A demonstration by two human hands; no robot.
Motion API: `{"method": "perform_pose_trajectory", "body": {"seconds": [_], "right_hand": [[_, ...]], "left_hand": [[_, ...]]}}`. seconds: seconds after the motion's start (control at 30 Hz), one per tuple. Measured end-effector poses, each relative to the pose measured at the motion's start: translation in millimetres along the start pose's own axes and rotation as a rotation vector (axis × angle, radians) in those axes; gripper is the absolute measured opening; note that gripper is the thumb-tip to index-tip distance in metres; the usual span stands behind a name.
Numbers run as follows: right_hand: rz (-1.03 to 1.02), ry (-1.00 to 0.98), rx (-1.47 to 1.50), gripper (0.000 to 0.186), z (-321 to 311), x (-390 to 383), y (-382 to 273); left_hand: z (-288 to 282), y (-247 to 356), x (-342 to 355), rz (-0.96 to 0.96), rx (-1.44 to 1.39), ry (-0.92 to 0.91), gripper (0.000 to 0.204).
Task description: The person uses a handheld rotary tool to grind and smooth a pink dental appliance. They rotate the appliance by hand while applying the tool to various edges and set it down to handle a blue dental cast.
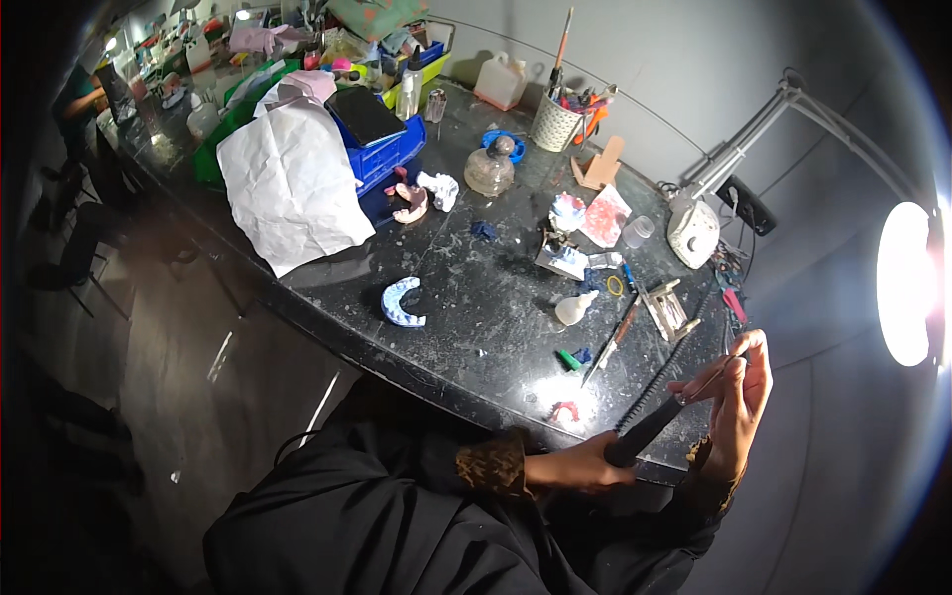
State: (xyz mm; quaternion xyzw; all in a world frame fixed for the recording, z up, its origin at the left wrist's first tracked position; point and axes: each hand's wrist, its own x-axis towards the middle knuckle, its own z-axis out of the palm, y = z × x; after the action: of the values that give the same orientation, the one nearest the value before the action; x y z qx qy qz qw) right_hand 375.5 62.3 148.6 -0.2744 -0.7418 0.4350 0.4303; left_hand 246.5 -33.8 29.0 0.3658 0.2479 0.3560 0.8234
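The worktop is black and speckled with pale dust, with a light blue curved tray near its front edge and a white crumpled sheet over a blue bin toward its far left corner. The handpiece is black, and the sleeve cuff shows a brown-and-black pattern

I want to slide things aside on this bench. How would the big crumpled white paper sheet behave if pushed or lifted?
The white paper sheet looks thin and creased, so it would probably flop and bend rather than stay flat. It drapes from the blue bin over the bench edge, so a push may well make it slide off. It is likely very light.
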Motion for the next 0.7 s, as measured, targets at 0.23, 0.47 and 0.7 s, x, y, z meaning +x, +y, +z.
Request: {"method": "perform_pose_trajectory", "body": {"seconds": [0.23, 0.47, 0.7], "right_hand": [[0.186, -0.178, 0.171, 0.013, 22, 12, -18], [0.267, -0.187, 0.202, 0.014, 16, 16, -30], [0.288, -0.168, 0.248, 0.018, 12, 18, -30]], "left_hand": [[-20, -35, 0, 0.170, 0.360, 0.238, 0.032], [-23, -20, -4, 0.164, 0.356, 0.204, 0.021], [-32, -9, 1, 0.206, 0.386, 0.077, 0.022]]}}
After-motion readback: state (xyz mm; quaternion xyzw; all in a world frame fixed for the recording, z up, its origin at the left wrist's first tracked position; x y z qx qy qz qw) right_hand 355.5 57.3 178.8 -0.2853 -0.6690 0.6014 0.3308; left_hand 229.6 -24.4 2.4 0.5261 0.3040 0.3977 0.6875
